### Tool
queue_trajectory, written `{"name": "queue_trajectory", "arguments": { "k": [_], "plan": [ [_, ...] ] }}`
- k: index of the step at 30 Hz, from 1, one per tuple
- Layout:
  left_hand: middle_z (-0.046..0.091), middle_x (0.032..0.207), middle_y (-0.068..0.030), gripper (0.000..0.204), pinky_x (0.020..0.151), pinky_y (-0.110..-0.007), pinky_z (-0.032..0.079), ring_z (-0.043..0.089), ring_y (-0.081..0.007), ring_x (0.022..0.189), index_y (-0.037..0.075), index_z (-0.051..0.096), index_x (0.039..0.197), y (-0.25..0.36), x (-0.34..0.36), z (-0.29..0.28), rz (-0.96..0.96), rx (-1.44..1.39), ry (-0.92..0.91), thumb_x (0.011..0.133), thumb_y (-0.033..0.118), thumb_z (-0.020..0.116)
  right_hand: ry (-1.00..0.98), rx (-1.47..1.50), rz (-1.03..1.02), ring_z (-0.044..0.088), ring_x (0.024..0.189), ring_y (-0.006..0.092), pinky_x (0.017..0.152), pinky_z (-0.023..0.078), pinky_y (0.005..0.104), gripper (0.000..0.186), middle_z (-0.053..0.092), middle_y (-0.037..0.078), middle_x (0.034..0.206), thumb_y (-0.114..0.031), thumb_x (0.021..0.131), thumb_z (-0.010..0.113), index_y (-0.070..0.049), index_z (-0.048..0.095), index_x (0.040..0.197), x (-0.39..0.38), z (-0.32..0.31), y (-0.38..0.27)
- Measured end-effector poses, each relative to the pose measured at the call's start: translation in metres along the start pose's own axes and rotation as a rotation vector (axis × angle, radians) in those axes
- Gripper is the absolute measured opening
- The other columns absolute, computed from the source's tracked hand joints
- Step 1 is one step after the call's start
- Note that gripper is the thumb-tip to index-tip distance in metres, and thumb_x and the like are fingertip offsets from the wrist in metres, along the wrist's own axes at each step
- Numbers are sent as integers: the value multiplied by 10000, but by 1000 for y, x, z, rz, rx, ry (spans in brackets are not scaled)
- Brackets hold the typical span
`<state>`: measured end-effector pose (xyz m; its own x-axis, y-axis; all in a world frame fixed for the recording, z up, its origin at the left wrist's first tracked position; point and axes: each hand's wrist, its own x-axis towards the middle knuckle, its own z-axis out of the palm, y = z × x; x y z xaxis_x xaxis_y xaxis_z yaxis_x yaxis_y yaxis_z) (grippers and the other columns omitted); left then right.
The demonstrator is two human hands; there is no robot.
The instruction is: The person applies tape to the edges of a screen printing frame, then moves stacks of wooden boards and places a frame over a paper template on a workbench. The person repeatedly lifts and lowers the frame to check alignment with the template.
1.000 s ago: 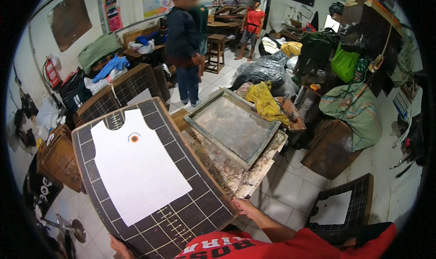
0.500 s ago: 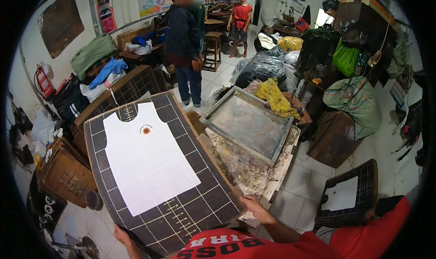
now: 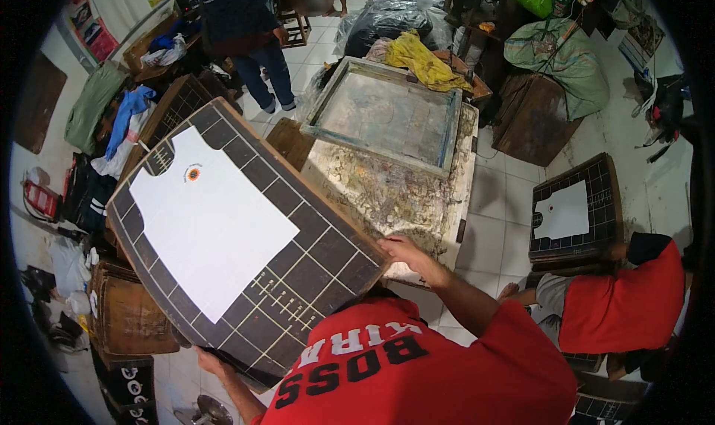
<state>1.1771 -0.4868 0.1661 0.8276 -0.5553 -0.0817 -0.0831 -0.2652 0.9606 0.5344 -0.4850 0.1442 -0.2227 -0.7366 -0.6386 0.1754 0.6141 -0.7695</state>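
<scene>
Both my hands carry a large dark board [image 3: 328, 272] marked with a pale grid and ruler-like ticks. On it lies a flat white sleeveless shirt panel [image 3: 216, 227] with a small round orange-and-black print near the neck. My right hand [image 3: 404, 252] grips the board's right corner, fingers partly hidden beneath. My left hand [image 3: 211, 362] holds the lower-left edge, its fingers mostly under the board. The board is tilted in front of my red shirt [image 3: 417, 373].
A paint-stained table [image 3: 380, 209] stands beyond the board, with a framed printing screen [image 3: 372, 151] and a yellow cloth [image 3: 421, 60] by it. At right, a person in red [image 3: 618, 306] bends beside stacked gridded boards [image 3: 607, 201]. Another person [image 3: 238, 30] stands at the far left.
The view has tipped downward, showing more of my red shirt. The board has turned anticlockwise and shifted left in view, still in both hands. The person at right now shows more fully.
</scene>
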Motion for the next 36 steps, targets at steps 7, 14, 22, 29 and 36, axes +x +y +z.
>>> {"name": "queue_trajectory", "arguments": {
  "k": [7,14,22,29,36],
  "plan": [
    [710,1000,-224,663,762,-453,497,632,-309,836,-151,669,1091,10,-29,2,97,56,112,1037,475,457,474,-592,-317,529,1203,328,996,452,478,634,587,143,1300,-407,892,752,-64,551,1386,119,-64,-52],
    [700,952,-186,610,728,-432,499,628,-283,802,-142,665,1050,8,-74,-20,85,203,182,1028,437,475,806,-931,-518,328,1391,391,1154,291,524,851,420,196,1429,-407,737,881,-57,488,1405,178,-138,-98],
    [660,1028,-139,443,747,-450,523,602,-275,852,-94,634,1138,-8,-104,-29,13,160,401,987,316,566,686,-1182,-478,280,1443,392,1198,239,519,1001,392,182,1471,-443,697,901,-84,407,1490,195,-172,-126],
    [654,1045,-143,396,749,-423,520,596,-259,875,-116,640,1094,-48,-60,-28,-154,-156,352,996,248,519,518,-1515,-750,357,1399,343,1198,253,519,938,445,148,1425,-434,732,880,-106,422,1483,183,-186,-150],
    [655,1072,-160,421,762,-448,534,611,-275,905,-123,636,1126,-47,9,9,-136,-1,280,980,262,552,470,-1591,-974,368,1392,339,1183,274,528,880,445,136,1417,-396,720,884,-107,466,1439,164,-188,-171]
  ]
}}
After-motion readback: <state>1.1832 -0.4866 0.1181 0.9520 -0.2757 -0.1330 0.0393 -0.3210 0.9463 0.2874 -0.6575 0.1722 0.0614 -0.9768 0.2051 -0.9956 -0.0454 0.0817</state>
